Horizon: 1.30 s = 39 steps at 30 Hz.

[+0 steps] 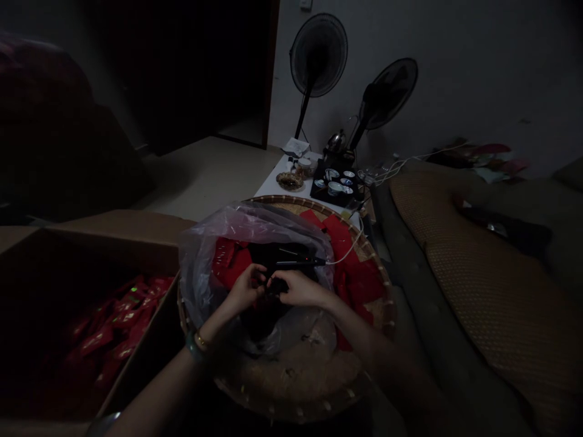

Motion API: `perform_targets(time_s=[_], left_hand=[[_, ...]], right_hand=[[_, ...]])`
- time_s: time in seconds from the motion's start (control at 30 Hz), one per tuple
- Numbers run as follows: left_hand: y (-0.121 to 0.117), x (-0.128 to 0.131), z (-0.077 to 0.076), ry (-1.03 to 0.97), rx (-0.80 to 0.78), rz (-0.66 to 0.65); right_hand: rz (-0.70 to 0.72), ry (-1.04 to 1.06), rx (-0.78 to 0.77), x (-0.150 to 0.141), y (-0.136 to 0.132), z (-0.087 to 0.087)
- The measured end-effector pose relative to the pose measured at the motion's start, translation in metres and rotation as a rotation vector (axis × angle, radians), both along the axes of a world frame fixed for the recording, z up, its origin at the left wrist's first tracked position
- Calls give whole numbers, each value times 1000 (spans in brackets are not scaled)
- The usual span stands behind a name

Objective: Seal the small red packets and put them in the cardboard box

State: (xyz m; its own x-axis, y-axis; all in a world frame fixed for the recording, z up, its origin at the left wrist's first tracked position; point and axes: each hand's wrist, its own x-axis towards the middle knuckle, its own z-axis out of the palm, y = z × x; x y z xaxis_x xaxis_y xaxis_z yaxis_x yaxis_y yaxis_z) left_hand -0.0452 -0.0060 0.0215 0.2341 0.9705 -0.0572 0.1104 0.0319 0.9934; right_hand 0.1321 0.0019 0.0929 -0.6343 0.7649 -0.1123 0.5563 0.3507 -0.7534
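Observation:
My left hand [248, 289] and my right hand [295, 287] are close together over an opened clear plastic bag [195, 279] in a round woven tray [291, 388]. The fingers of both are curled and closed. Something dark lies between the fingertips, too dim to make out. The bag's contents look black. Just beyond my right hand is a slim black device [300, 263], like a hair straightener, with a red light and a white cord. Red pouches [232, 261] lie by the bag's far left side, and red pieces [359, 282] lie along the tray's right side.
To the left stands an open cardboard box [122, 224] holding many shiny red packets [122, 321]. Behind the tray, a white table [268, 185] carries a black tea tray [319, 193] with cups. Two standing fans [319, 54] are at the back. A cushioned seat [478, 273] runs along the right.

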Motion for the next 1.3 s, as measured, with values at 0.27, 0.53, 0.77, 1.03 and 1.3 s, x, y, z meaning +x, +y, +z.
perform_targets(time_s=[0.27, 0.53, 0.77, 1.03, 1.3], left_hand=[[1, -2, 2, 0, -36, -75], [3, -2, -1, -8, -34, -80], [1, 3, 0, -32, -18, -55], [0, 2, 1, 7, 31, -15], [-2, 3, -3, -48, 25, 27]], right_hand=[[75, -162, 101, -2, 4, -2], [38, -87, 144, -3, 3, -13], [-11, -114, 156, -8, 0, -17], [-190, 349, -292, -10, 2, -14], [-347, 501, -586, 1, 2, -8]])
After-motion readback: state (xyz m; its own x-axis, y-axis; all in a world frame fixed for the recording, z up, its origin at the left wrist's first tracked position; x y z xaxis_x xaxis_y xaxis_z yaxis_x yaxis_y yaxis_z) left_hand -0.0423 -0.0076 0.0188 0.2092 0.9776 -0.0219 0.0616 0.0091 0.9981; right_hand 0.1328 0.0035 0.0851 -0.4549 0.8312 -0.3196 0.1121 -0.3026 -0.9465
